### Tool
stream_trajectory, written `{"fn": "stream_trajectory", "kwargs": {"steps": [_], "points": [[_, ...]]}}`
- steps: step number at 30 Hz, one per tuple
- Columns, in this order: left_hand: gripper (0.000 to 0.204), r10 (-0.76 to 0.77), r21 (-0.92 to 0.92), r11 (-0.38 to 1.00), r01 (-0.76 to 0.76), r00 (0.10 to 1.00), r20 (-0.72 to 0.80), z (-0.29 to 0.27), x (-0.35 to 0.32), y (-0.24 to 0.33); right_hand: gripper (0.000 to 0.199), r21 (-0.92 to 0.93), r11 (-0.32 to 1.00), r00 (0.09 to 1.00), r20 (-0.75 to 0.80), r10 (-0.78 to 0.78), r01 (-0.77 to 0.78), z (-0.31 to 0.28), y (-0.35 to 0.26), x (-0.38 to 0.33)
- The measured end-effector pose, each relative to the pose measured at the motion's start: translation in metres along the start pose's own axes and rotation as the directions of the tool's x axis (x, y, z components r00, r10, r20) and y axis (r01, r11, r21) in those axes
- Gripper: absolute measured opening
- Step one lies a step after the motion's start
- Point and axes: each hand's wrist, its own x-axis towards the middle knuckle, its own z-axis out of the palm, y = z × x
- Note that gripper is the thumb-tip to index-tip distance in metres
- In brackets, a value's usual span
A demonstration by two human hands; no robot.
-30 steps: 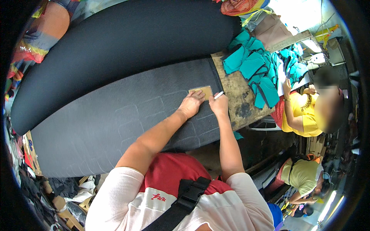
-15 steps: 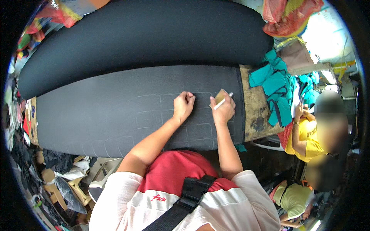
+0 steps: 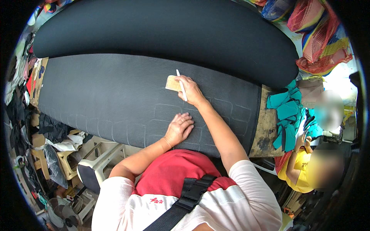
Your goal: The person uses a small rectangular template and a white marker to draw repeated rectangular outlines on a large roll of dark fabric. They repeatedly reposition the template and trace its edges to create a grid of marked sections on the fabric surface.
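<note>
Black fabric (image 3: 100,84) lies spread across the table, marked with rows of pale rounded outlines. My right hand (image 3: 191,92) is over its middle, closed around a slim white marking pen (image 3: 181,85). The same hand has a small tan template (image 3: 172,82), a flat piece with a rounded corner, under its fingers. Whether the template touches the cloth I cannot tell. Closer to my body, my left hand (image 3: 179,128) rests palm down on the outlined part of the fabric, fingers slightly bent and holding nothing.
A thick black fabric roll (image 3: 165,34) spans the table's far side. Teal cut pieces (image 3: 287,111) are heaped beyond the bare wooden table end (image 3: 264,134) at right, near a person in yellow (image 3: 295,173). At lower left stand a pale stool (image 3: 96,165) and a fan (image 3: 61,213).
My right hand has moved left across the fabric with the pen and template. My left hand has come nearer my body and loosened from a pinch to lie on the cloth.
</note>
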Motion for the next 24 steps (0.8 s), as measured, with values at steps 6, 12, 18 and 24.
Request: {"fn": "stream_trajectory", "kwargs": {"steps": [6,12,18,24], "points": [[0.063,-0.168,0.507,0.845,0.169,0.985,-0.047,-0.023,0.053,-0.024,0.031,0.333,0.920,0.941,-0.191,0.281,-0.207,-0.019,0.005,0.014],[0.074,-0.401,0.567,0.773,0.285,0.912,0.088,-0.025,0.072,-0.034,0.024,0.606,0.725,0.878,-0.087,0.470,-0.328,-0.021,0.010,0.006],[0.074,-0.395,0.566,0.772,0.289,0.916,0.070,-0.023,0.068,-0.033,0.014,0.335,0.836,0.901,0.166,0.401,-0.433,0.013,-0.004,0.026],[0.071,-0.358,0.554,0.786,0.274,0.932,0.048,-0.024,0.066,-0.033,0.011,0.083,0.967,0.954,0.202,0.220,-0.240,0.023,-0.021,0.049]]}}
